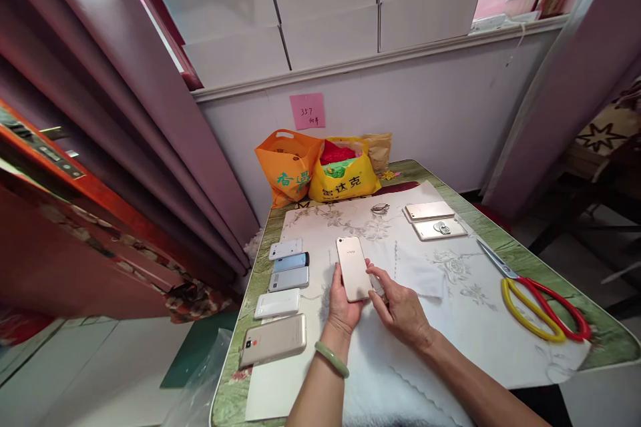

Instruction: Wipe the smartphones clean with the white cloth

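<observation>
My left hand (341,308) grips a gold smartphone (352,267) from below, its back facing up over the white floral cloth (451,307). My right hand (400,307) rests against the phone's right edge, fingers pinched on a small object I cannot make out. A green bangle (331,358) circles my left wrist.
Several phones (280,293) lie in a column along the table's left side. Two more phones (435,220) and a metal ring (379,208) lie at the far right. Red-and-yellow scissors (535,303) sit at the right. Orange (286,167) and yellow (343,173) bags stand by the wall.
</observation>
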Tool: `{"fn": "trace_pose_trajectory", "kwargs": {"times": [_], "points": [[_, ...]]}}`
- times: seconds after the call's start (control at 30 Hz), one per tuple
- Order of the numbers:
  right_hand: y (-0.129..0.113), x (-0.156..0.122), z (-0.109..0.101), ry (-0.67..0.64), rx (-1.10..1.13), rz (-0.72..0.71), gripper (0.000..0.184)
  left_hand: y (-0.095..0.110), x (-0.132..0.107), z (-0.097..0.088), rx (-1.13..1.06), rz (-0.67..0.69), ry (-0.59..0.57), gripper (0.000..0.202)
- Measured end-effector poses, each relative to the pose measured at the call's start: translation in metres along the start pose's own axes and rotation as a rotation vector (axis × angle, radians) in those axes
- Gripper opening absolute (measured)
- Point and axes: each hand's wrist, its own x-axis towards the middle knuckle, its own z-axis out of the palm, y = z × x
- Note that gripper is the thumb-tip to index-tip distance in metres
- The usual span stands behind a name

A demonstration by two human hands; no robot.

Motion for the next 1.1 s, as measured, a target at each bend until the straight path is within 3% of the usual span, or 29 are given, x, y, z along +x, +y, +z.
{"fn": "trace_pose_trajectory", "kwargs": {"times": [0.17,0.37,0.57,0.67,0.83,1.1], "points": [[-0.002,0.013,-0.009,0.058,-0.049,0.027,0.05,-0.001,0.0,-0.002,-0.01,0.009,-0.015,0.043],[-0.004,0.029,-0.023,0.135,-0.028,0.08,0.037,0.0,0.0,-0.001,0.039,0.02,-0.054,0.051],[-0.006,0.037,-0.031,0.199,-0.04,0.125,0.052,0.001,-0.003,0.002,0.099,0.029,-0.043,0.055],[-0.007,0.039,-0.033,0.228,-0.037,0.133,0.051,0.001,-0.003,0.002,0.125,0.013,-0.048,0.057],[-0.004,0.036,-0.028,0.167,-0.01,0.16,0.039,0.001,-0.003,0.003,0.122,0.026,-0.045,0.052],[0.0,0.046,-0.028,0.15,-0.022,0.154,0.047,0.001,-0.005,0.007,0.112,0.007,-0.086,0.049]]}}
